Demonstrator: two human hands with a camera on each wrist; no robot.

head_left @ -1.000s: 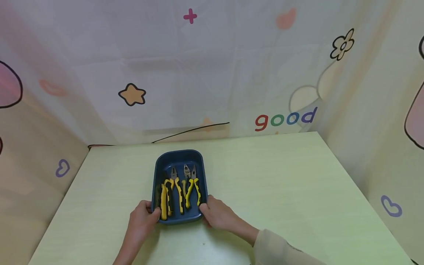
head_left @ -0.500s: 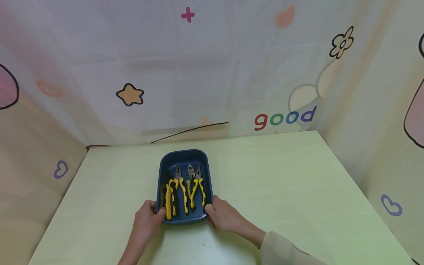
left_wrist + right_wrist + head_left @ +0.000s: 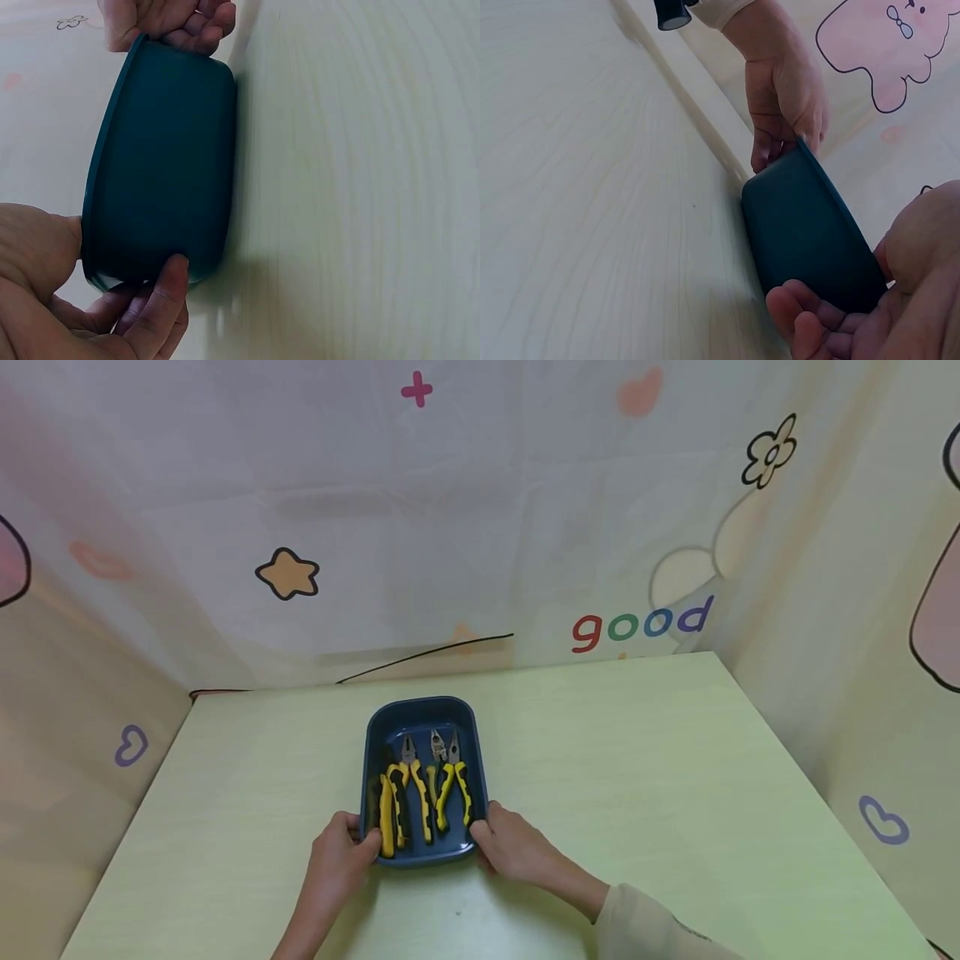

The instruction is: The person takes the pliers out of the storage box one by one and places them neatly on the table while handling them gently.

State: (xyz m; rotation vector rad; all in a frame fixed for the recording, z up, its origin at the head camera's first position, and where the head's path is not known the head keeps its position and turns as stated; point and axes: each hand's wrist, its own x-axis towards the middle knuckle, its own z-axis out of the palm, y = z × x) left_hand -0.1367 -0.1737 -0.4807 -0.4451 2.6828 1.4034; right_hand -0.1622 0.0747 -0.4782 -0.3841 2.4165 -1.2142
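Observation:
A dark blue rectangular tray (image 3: 420, 857) with rounded corners is held between my two hands, low over or on the table; which of the two I cannot tell. My left hand (image 3: 339, 858) grips its near left corner, thumb on the rim and fingers curled beneath. At the near right corner my right hand (image 3: 517, 847) grips likewise. Inside lie several pliers with yellow and black handles: combination pliers (image 3: 422, 793) in the middle, needle-nose pliers (image 3: 454, 789) on the right, another pair with only its handles (image 3: 387, 817) plain at the left. Both wrist views show the tray's outer wall (image 3: 161, 157).
A pale wood-grain table (image 3: 637, 777) spreads around the tray. Behind it hangs a printed cloth (image 3: 450, 527) with stars, hearts and the word "good", and cloth also closes off both sides. A thin black line (image 3: 427, 653) runs along the cloth's lower part.
Both hands have moved the tray slightly to the right, with the pliers still inside. The grip looks the same, and the head view has shifted a little.

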